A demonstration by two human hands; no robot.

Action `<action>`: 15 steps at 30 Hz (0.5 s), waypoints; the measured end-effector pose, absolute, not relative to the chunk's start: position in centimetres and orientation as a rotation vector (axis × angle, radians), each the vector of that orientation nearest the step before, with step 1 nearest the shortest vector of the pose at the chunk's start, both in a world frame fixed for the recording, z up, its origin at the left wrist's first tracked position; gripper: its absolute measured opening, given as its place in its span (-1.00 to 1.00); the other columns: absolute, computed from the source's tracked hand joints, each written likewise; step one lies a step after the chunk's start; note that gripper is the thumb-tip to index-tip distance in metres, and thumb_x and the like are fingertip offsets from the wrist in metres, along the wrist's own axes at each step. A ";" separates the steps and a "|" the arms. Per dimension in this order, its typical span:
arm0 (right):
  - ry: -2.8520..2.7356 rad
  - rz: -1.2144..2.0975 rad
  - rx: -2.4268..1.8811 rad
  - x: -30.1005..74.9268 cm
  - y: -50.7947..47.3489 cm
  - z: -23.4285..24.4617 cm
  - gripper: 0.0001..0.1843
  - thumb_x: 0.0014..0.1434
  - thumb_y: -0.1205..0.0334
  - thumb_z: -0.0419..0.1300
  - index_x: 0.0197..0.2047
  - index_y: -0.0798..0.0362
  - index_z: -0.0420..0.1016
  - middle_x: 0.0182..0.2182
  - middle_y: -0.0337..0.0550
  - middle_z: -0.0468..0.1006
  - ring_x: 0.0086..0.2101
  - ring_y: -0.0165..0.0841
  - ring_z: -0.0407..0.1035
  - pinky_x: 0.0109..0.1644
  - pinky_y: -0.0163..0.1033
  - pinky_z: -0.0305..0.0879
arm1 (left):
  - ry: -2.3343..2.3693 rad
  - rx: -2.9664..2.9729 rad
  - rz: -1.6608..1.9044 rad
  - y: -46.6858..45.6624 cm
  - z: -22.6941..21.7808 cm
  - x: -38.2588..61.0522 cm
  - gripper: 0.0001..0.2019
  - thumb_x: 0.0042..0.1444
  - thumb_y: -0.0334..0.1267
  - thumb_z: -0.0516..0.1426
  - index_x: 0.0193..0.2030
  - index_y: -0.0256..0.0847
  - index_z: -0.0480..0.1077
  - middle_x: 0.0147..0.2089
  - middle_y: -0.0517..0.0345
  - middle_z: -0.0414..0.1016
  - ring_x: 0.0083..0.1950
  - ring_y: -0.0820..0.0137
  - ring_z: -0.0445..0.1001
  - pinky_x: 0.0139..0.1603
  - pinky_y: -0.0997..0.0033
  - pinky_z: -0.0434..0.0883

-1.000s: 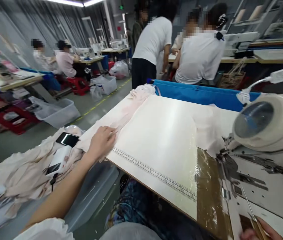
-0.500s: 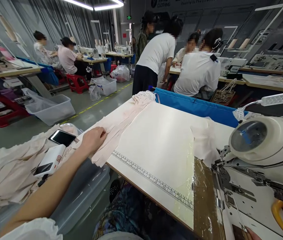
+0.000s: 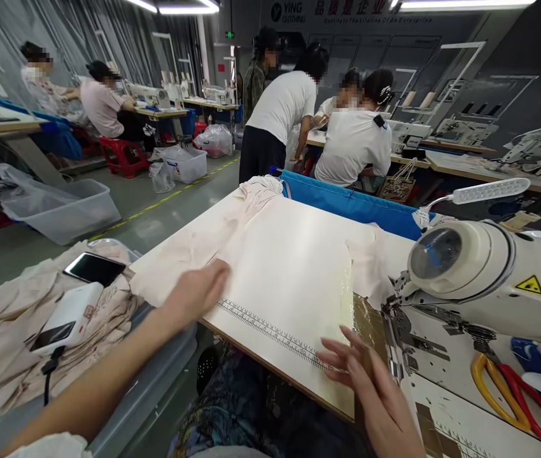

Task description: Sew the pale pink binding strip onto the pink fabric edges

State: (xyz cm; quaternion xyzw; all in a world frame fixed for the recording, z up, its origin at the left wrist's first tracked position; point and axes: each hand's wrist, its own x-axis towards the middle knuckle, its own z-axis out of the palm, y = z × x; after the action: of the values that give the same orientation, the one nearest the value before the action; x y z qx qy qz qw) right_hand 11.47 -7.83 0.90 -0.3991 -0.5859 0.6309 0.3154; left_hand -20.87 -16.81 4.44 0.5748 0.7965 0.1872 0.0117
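Note:
My left hand [image 3: 198, 294] is over the left part of the white table [image 3: 289, 267], slightly blurred. Its fingers are curled together beside the pale pink fabric [image 3: 179, 251]; what they hold, if anything, is hidden. My right hand [image 3: 370, 388] is open, palm inward and fingers spread, above the table's front edge near the printed ruler [image 3: 275, 331]. Nothing shows in it. A smaller pale fabric piece [image 3: 368, 264] lies beside the needle area of the sewing machine [image 3: 471, 273].
Scissors [image 3: 499, 388] with yellow and red handles lie at right. On the left, a fabric heap [image 3: 7, 318] carries a phone [image 3: 93, 268] and a white power bank [image 3: 67, 318]. A blue cloth trough [image 3: 347, 197] lines the far edge. People [image 3: 280, 114] work beyond.
My left hand has moved right and toward me off the fabric, which now spreads wider at left. My right hand has come up from the lower right, fingers spread. The view has turned right.

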 end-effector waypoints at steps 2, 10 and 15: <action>-1.553 1.803 -0.913 8.3 -6.4 1.6 -0.34 0.24 -0.21 0.21 0.29 -0.05 0.33 0.10 0.10 0.55 -0.06 -0.12 0.55 0.05 0.05 0.49 | 2.134 1.963 0.396 -15.6 4.3 -16.7 -0.76 0.34 -0.28 -0.13 -0.03 -0.18 0.32 -0.34 0.12 0.57 -0.36 0.31 0.55 -0.35 0.39 0.40; -1.512 1.920 -0.825 4.4 -5.6 0.6 -0.46 0.09 -0.18 0.33 -0.06 0.09 0.54 -0.40 -0.17 0.56 -0.57 -0.42 0.38 -0.46 -0.25 0.39 | 0.816 2.593 0.306 -14.8 0.9 -4.6 -0.85 0.14 -0.37 0.13 -0.44 -0.08 0.33 -0.32 0.12 0.58 -0.34 0.34 0.57 -0.55 0.40 0.36; -1.335 1.893 -1.128 11.0 -9.4 0.8 -0.47 0.08 -0.16 0.36 -0.06 0.08 0.57 -0.63 -0.32 0.40 -0.66 -0.46 0.22 -0.53 -0.33 0.26 | 1.028 2.379 0.655 -12.5 2.5 -10.3 -0.89 0.30 -0.32 0.06 -0.20 -0.14 0.42 -0.27 0.16 0.58 -0.27 0.42 0.54 -0.28 0.50 0.45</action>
State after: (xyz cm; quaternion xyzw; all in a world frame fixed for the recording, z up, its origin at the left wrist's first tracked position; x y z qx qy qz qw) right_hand 10.97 -9.44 0.82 -0.4202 -0.4977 0.7056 0.2787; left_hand -10.34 -12.45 2.46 0.8657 0.3740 0.2382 0.2322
